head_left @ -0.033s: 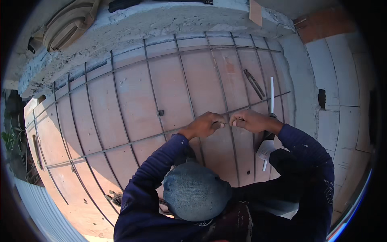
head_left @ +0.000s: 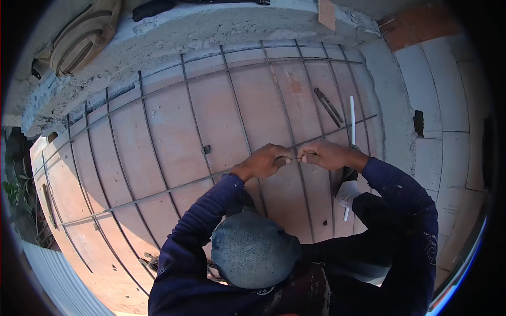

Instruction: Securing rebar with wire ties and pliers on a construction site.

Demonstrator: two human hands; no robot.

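My left hand (head_left: 265, 161) and my right hand (head_left: 328, 154) meet close together above a grid of steel reinforcing bars (head_left: 287, 113). Both are closed in a pinch, fingertips facing each other. A short, thin dark wire (head_left: 297, 159) spans the small gap between them, close to a crossing of two bars. Whether the wire loops around the bars cannot be made out. Beyond my right hand, dark-handled pincers (head_left: 329, 108) lie on the pinkish board (head_left: 253, 97) under the grid. A slim white rod (head_left: 352, 118) stretches past my right wrist.
A rough concrete ledge (head_left: 211, 27) borders the far side, with a beige bag (head_left: 84, 39) at its left. Pale blocks (head_left: 429, 163) line the right side. Beside my left arm lies a dark wire bundle (head_left: 152, 262). Corrugated sheet (head_left: 52, 279) is at lower left.
The whole view has shifted slightly. My hands stay pinched on the wire at nearly the same place over the bars.
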